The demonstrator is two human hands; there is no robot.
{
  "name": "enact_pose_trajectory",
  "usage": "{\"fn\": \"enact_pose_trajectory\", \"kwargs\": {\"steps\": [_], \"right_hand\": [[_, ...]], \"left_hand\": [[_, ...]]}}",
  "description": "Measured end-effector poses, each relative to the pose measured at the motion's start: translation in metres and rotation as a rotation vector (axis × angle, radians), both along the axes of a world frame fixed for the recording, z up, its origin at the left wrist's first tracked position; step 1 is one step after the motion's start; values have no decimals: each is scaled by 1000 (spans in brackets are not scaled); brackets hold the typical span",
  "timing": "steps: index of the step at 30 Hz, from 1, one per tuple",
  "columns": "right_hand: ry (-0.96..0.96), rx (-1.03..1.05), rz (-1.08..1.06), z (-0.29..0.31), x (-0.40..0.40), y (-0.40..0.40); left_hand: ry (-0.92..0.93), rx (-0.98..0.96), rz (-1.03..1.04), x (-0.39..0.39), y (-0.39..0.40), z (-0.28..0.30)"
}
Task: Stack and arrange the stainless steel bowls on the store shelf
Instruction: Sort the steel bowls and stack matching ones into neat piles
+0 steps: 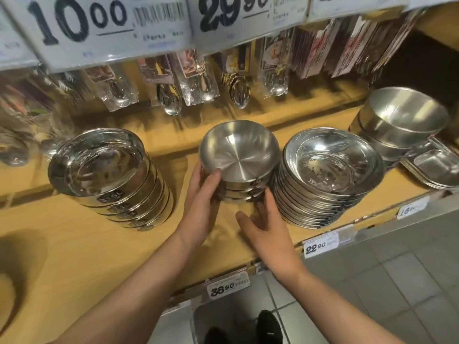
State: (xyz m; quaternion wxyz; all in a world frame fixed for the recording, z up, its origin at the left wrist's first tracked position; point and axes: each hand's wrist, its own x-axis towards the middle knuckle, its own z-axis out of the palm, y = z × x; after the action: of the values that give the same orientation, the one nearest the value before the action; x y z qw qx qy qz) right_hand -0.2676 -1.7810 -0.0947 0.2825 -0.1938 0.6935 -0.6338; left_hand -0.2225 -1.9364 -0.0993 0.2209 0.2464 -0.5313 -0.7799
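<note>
A short stack of brushed steel bowls (242, 155) stands at the middle of the wooden shelf (82, 244). My left hand (202, 197) grips the stack's left side, thumb on the top bowl's rim. My right hand (263, 224) is open, fingers spread, its fingertips touching the stack's lower right edge. A taller stack of shiny bowls (327, 170) stands right beside it on the right. Another tall stack of shiny bowls (104, 167) stands apart on the left, leaning in the wide-angle view.
Deeper steel bowls (404, 117) and square steel trays (439, 167) sit at the far right. Packaged spoons (171, 95) hang behind the stacks. Price tags (320, 247) line the shelf's front edge; large price signs (82, 23) hang above. Grey floor tiles (397, 281) lie below.
</note>
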Motion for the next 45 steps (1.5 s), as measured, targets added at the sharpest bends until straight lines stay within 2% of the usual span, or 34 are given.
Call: {"fn": "enact_pose_trajectory", "kwargs": {"steps": [6,13,16,20,25,33,38,45], "right_hand": [[-99,16,52,0,11,3],[-126,-36,132,-1,49,25],[-154,-3,87,0,57,37],[-158,110,-4,8,28,31],[-298,-18,61,22,-2,-3],[-374,-2,66,20,4,13],[-458,52,167,32,-15,8],[-428,98,248,43,-9,5]], "left_hand": [[-32,31,61,19,8,6],[-45,53,92,65,27,10],[-85,101,162,85,33,7],[-112,204,230,96,35,17],[-189,210,249,79,29,33],[-299,214,303,91,35,37],[-335,211,346,100,46,45],[-355,264,378,100,57,61]]}}
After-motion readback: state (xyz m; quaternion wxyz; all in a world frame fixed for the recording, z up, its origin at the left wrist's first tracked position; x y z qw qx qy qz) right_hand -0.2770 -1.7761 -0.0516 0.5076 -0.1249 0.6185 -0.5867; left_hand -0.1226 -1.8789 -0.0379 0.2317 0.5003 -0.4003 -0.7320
